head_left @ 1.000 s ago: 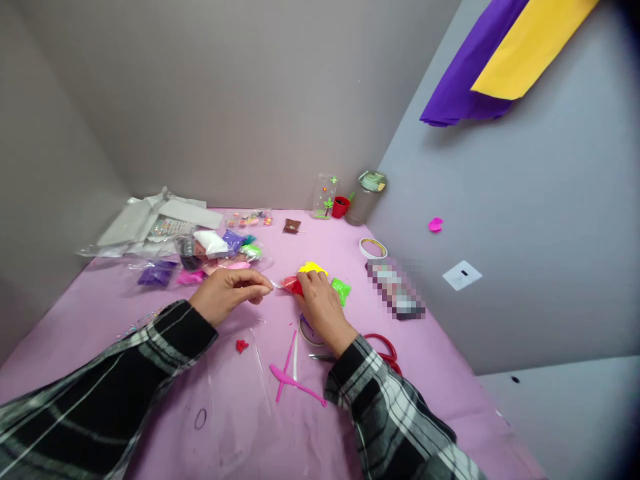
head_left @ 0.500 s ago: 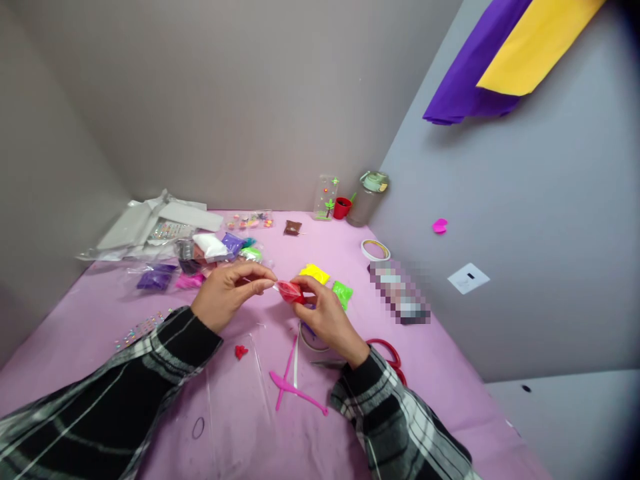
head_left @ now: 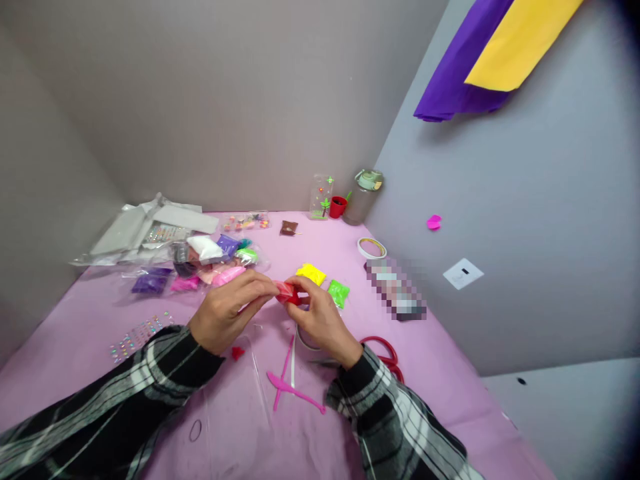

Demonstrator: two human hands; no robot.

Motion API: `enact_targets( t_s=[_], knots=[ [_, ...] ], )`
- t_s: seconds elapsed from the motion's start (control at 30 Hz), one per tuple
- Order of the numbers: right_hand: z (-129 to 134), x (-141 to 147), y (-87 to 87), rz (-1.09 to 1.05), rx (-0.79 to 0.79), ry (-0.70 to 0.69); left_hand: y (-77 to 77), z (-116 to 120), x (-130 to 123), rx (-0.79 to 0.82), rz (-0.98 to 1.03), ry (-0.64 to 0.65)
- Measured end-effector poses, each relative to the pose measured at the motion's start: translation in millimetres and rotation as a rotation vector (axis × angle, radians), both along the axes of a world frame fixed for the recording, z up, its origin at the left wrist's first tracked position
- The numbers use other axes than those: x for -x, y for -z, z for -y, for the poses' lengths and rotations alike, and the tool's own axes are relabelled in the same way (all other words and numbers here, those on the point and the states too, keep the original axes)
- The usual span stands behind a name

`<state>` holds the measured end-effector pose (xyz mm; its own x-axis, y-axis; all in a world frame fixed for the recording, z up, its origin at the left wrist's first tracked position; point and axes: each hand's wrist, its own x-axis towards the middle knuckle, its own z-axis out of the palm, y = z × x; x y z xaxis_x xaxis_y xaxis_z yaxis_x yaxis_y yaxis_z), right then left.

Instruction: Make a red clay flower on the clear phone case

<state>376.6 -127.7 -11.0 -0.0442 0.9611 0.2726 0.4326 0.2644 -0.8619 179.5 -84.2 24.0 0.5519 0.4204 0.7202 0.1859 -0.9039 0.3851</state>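
Between both my hands, over the middle of the table, is a small clear packet of red clay [head_left: 286,291]. My left hand [head_left: 233,308] pinches its left end with thumb and fingers. The packet's right side is gripped by my right hand [head_left: 323,317], whose fingers wrap over it. Below my left hand lies a small red clay piece [head_left: 238,353]. Two pink modelling tools [head_left: 285,383] lie crossed nearer to me. Just beyond my right hand are a yellow clay packet [head_left: 311,274] and a green clay packet [head_left: 339,293].
Red-handled scissors [head_left: 384,357] lie right of my right wrist, blades partly hidden. A tape roll [head_left: 372,248] and a blurred-out case [head_left: 396,290] sit further right. Assorted clay packets [head_left: 207,250] are heaped at left. A bottle [head_left: 361,200] and red cup [head_left: 338,207] stand behind.
My left hand has closed in on the packet, its fingers now over the left end. My right hand keeps its hold. The whole view has shifted slightly.
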Motion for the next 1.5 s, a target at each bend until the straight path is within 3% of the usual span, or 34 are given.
enact_targets(
  t_s=[0.23,0.53,0.87,1.1,1.33,1.5],
  knots=[
    [1,0,3.4,0.04,-0.075,-0.011,3.5,-2,4,-0.097,-0.034,0.003],
    [8,2,-0.6,0.222,-0.219,-0.027,1.0,-1,6,-0.042,-0.07,-0.057],
    [7,7,-4.8,0.139,-0.125,0.025,1.1,-2,9,-0.021,-0.095,-0.114],
    [9,9,-6.7,0.121,-0.127,0.032,2.2,-5,13,-0.105,-0.11,-0.175],
    [9,9,-8.2,0.043,-0.067,0.017,0.5,0,13,-0.086,-0.074,-0.198],
    [9,10,-8.0,0.014,-0.06,0.011,-3.1,0,14,-0.15,-0.158,-0.225]
  ],
)
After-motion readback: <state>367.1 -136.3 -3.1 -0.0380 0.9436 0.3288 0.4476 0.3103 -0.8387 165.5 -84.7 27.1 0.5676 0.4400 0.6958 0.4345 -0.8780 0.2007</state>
